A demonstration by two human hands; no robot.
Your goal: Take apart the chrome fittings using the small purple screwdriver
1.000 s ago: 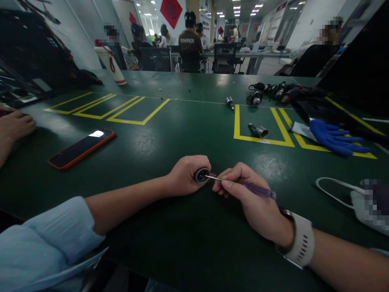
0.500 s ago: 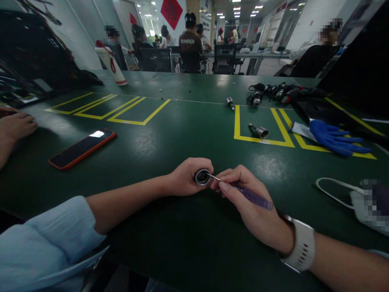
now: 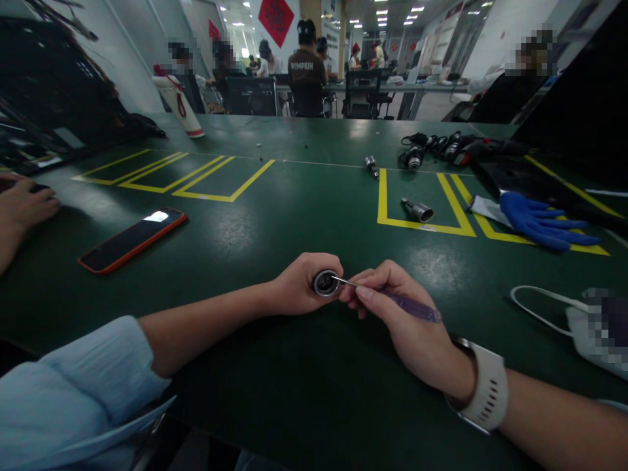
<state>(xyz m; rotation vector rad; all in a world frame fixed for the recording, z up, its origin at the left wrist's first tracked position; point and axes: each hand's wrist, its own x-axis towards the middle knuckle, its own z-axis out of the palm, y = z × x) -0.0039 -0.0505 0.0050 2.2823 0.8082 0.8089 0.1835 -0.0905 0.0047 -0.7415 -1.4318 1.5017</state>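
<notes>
My left hand (image 3: 299, 282) is wrapped round a round metal connector (image 3: 318, 288), its open end facing me. Inside the rim it is dark, with small details I cannot make out. A screwdriver (image 3: 415, 307) with a see-through purple handle lies in my right hand (image 3: 417, 343), pinched near the front between thumb and fingers. Its thin shaft points left, and the tip reaches into the connector's mouth at the right side. Whether the tip touches a screw is too small to tell. Both hands are just above the green table (image 3: 275, 405).
Two similar metal connectors (image 3: 419, 210) lie ahead right, near yellow tape. Beyond are black cabled parts (image 3: 412, 158). At right are a blue glove (image 3: 532, 221) and a white strapped item (image 3: 596, 333). A phone (image 3: 135, 241) lies left, near another person's hand (image 3: 29, 203).
My right hand and the screwdriver handle have risen slightly, so the shaft lies a little flatter. The connector has shifted barely upward in my left hand.
</notes>
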